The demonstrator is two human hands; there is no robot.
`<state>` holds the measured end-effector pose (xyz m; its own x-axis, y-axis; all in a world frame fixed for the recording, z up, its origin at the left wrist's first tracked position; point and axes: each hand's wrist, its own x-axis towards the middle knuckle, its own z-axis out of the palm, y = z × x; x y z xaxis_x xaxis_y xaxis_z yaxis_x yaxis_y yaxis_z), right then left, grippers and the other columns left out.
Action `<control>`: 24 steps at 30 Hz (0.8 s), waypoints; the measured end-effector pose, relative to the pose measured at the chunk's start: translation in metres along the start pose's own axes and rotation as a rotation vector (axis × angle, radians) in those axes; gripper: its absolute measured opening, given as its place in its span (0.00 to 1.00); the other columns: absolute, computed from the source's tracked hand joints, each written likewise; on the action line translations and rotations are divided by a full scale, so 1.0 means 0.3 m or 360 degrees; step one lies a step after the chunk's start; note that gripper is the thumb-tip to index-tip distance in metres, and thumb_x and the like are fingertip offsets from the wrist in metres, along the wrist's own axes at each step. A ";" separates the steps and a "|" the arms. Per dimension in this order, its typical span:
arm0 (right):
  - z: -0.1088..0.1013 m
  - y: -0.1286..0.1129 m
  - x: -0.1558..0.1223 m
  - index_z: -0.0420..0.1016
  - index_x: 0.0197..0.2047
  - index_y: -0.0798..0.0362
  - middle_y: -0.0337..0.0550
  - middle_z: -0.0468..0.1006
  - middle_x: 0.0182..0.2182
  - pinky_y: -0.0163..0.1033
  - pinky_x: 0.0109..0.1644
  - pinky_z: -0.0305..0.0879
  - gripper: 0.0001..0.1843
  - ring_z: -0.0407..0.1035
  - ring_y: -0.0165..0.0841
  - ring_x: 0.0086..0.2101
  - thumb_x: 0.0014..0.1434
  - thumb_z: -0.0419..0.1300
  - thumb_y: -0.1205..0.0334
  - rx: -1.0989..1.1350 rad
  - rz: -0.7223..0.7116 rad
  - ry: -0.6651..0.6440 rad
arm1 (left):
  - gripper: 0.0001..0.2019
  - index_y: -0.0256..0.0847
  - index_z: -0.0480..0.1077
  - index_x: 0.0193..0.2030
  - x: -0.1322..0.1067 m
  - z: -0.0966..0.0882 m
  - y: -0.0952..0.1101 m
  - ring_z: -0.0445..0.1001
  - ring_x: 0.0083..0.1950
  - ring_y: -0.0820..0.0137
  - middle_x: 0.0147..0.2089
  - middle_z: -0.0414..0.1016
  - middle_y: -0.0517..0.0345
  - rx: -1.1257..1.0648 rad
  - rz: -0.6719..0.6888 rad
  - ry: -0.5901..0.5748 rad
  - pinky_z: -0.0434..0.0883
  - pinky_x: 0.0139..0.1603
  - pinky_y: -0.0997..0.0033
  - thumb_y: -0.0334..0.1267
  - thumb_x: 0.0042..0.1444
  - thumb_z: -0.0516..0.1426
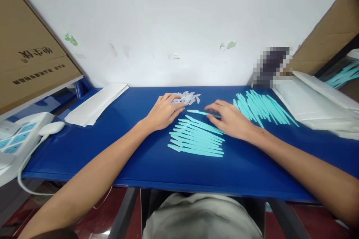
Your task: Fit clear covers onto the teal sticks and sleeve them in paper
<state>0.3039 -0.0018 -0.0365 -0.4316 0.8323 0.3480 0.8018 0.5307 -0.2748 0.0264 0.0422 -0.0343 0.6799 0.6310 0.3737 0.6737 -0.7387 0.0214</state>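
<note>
My left hand [165, 111] rests at a small pile of pale translucent caps [191, 98], its fingers stretched over the pile's left side. The fingertips partly cover the caps, and no cap shows in its grip. My right hand [227, 117] has thumb and fingers around the handle of one teal eyebrow razor [196, 112], whose head points left. Below, a row of several teal eyebrow razors [199, 143] lies side by side, heads to the left. The right hand is just above the row's upper right end.
A loose pile of teal eyebrow razors [262, 108] lies right of my right hand, beside white plastic bags [308, 104]. Folded white paper [95, 104] and a white device with a cable [52, 129] are on the left. Cardboard boxes [36, 37] flank the blue table [140, 168].
</note>
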 end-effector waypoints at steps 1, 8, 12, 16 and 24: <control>-0.006 -0.001 -0.001 0.77 0.52 0.54 0.53 0.79 0.45 0.50 0.49 0.63 0.18 0.72 0.46 0.46 0.69 0.52 0.55 -0.0034 -0.0015 0.0025 | 0.18 0.46 0.76 0.59 -0.002 0.001 -0.011 0.62 0.64 0.51 0.65 0.69 0.44 0.0023 -0.0011 -0.0020 0.64 0.58 0.49 0.41 0.72 0.49; -0.055 -0.022 -0.016 0.80 0.36 0.51 0.36 0.68 0.17 0.48 0.45 0.60 0.20 0.65 0.34 0.23 0.66 0.55 0.46 -0.0057 -0.0044 -0.0344 | 0.16 0.46 0.78 0.57 -0.012 0.011 -0.038 0.63 0.63 0.51 0.62 0.70 0.46 0.0016 -0.0027 -0.0059 0.63 0.59 0.51 0.42 0.71 0.51; -0.050 -0.016 -0.019 0.80 0.39 0.52 0.35 0.69 0.17 0.40 0.30 0.57 0.18 0.63 0.32 0.20 0.65 0.56 0.47 0.0077 0.0053 -0.0453 | 0.15 0.43 0.79 0.54 -0.011 0.007 -0.031 0.63 0.62 0.51 0.62 0.71 0.46 0.0014 -0.0071 -0.0085 0.63 0.58 0.50 0.41 0.71 0.52; -0.049 -0.013 -0.016 0.78 0.39 0.52 0.34 0.69 0.17 0.39 0.27 0.56 0.14 0.63 0.31 0.19 0.63 0.57 0.51 0.0144 0.0165 -0.0439 | 0.13 0.43 0.80 0.50 -0.010 0.009 -0.027 0.64 0.62 0.51 0.61 0.72 0.46 -0.0093 -0.0093 -0.0100 0.64 0.57 0.52 0.40 0.69 0.54; -0.056 0.015 -0.020 0.75 0.30 0.49 0.43 0.75 0.29 0.41 0.34 0.61 0.10 0.70 0.37 0.30 0.59 0.58 0.55 -0.0010 0.0081 -0.0427 | 0.11 0.46 0.80 0.45 0.000 0.014 -0.020 0.72 0.50 0.58 0.46 0.80 0.53 -0.0345 -0.0130 -0.0156 0.63 0.55 0.56 0.40 0.68 0.56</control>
<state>0.3171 -0.0070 -0.0249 -0.4840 0.8710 0.0839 0.8275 0.4867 -0.2798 0.0235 0.0476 -0.0382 0.6575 0.7031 0.2710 0.6572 -0.7110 0.2500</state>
